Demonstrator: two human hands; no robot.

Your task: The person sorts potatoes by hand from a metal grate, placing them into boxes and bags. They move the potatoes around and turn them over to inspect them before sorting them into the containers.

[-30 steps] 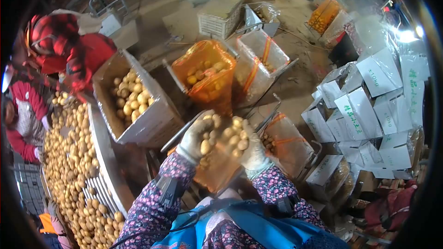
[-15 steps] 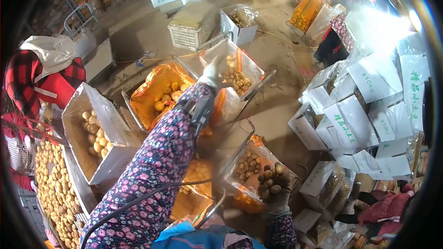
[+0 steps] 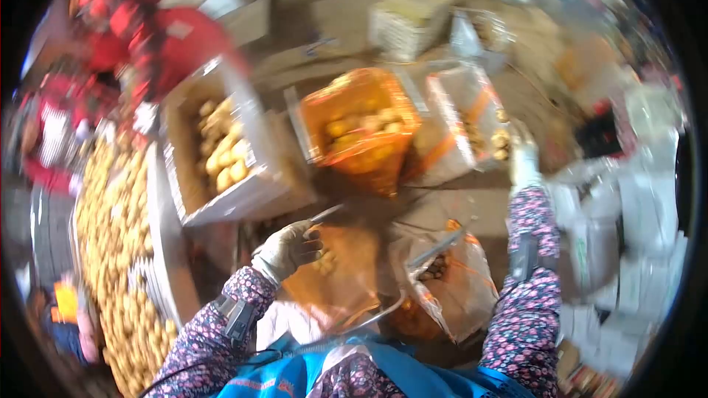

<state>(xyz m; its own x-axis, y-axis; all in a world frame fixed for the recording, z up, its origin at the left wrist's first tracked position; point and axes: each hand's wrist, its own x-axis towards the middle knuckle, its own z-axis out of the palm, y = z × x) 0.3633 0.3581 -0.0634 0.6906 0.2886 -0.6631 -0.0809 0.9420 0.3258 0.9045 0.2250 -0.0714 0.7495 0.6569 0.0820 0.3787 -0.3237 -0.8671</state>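
Both hands have swapped reach since the earlier frame: the left hand (image 3: 287, 252), stretched far forward then, is drawn back over the low orange bag (image 3: 343, 298), and the right hand (image 3: 524, 156) has gone out beside the striped bag (image 3: 447, 96). In the head view, the right hand's fingers are partly spread, with a few potatoes (image 3: 501, 144) right at them; blur hides whether they are gripped or loose. The left hand's fingers are loosely curled, and whether they hold anything cannot be told. More potatoes lie in the large carton (image 3: 221, 205), the bright orange bag (image 3: 369, 156) and on the worktop (image 3: 168, 232). Marks on the white boxes (image 3: 641, 250) and red print on the blue apron (image 3: 420, 370) are too blurred to read.
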